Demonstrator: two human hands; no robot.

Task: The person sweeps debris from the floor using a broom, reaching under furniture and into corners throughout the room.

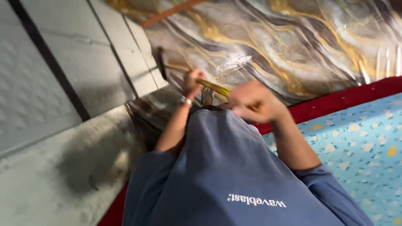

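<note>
A: While the view looks straight down the blue shirt point(234, 175), where's the tool?

B: Stick point(215, 87), yellow-gold, w/ a dark head point(161, 62). Runs from approx. centre out toward 10 o'clock, over the marbled sheet point(293, 46). Looks like a broom or mop; head's too blurred to tell which.

A: Hands?

B: Left hand point(193, 79) closed round the stick further down, toward the head, at 11 o'clock from centre. There's a watch point(186, 100) on that wrist. Right hand point(253, 102) is fisted near the top end, approx. centre, but it's blurred; looks clamped on the stick, can't swear to it. The two are apart, w/ bare stick between.

A: How'd it handle?

B: My guess: stiff, light shaft, w/ the weight at the head end. Smooth finish, so it could slip in a loose grip. A spread two-hand hold like this one suits it, one hand low for control, one high for push.

A: Anything else round it?

B: Bare foot point(207, 96) just under the stick. Grey tiles point(63, 62) at 9 o'clock, red edge point(335, 100) and floral blue cloth point(360, 146) at 4 o'clock.
</note>
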